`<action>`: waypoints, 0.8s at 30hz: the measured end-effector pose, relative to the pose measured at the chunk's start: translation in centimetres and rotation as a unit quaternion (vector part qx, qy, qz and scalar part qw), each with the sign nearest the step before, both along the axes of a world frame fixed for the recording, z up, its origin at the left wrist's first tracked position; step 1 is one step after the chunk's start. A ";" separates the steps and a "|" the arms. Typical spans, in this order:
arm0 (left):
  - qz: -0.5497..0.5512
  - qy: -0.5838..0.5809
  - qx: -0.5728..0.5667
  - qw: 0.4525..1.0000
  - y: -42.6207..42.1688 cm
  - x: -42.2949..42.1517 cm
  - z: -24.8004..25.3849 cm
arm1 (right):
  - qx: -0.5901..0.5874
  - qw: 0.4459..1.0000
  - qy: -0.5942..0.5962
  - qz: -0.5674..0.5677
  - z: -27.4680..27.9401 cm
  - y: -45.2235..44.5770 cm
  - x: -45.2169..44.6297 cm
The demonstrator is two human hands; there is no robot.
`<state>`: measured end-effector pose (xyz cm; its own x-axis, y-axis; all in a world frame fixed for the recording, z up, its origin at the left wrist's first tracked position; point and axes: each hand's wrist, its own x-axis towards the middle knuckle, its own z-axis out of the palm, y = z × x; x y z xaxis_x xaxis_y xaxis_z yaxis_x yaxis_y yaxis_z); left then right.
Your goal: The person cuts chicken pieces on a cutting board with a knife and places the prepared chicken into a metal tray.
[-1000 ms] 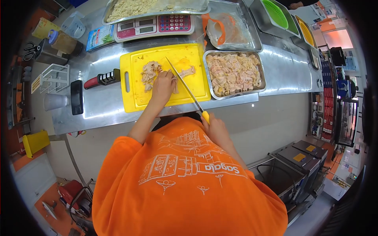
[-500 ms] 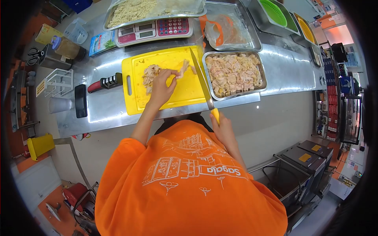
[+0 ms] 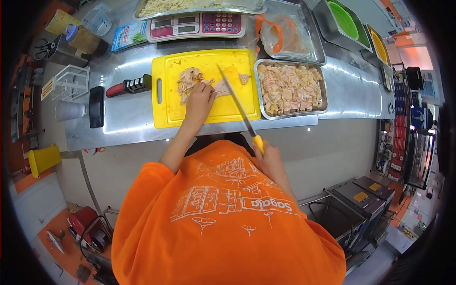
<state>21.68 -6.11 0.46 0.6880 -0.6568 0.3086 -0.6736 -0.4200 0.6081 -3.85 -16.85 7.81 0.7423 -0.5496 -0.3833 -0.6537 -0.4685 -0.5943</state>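
Observation:
My right hand [image 3: 270, 159] is wrapped round the yellow handle of a long kitchen knife [image 3: 240, 104]. Its blade slants up and left across the yellow cutting board [image 3: 178, 116]. Bent fingers of my left hand [image 3: 199, 102] hold down a pale strip of raw meat [image 3: 222, 88], which looks like chicken. The knife crosses over the right part of this strip; whether it touches cannot be made out. A heap of pale meat pieces [image 3: 189, 80] lies just beyond my left hand. One small meat piece [image 3: 244, 78] sits alone right of the blade.
A metal tray of cut meat [image 3: 290, 88] stands right of the board. Behind are a pink-and-white scale [image 3: 195, 26] and a tray with a plastic bag [image 3: 285, 38]. A knife sharpener [image 3: 128, 87] and a phone [image 3: 97, 107] lie to the left.
My left hand has gone from pinching a lifted meat strip to pressing it on the board. The knife has swung left over the strip. A small piece now lies apart on the right.

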 end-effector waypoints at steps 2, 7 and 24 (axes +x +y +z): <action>-0.004 0.006 -0.006 1.000 0.5 0.0 0.0 | 0.000 1.000 0.008 0.000 0.4 -0.3 -0.1; 0.015 0.034 -0.056 0.998 -0.5 -0.7 2.2 | -0.011 1.000 0.000 0.007 0.2 0.5 0.3; -0.072 0.000 -0.010 0.997 -0.2 0.3 -0.2 | -0.065 0.995 0.031 0.075 -1.2 1.3 3.5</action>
<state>21.97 -6.32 0.30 0.5869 -0.7424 0.3231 -0.7266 -0.3068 0.6148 -0.34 -15.53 6.58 0.7971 -0.4828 -0.3627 -0.6039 -0.6338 -0.4833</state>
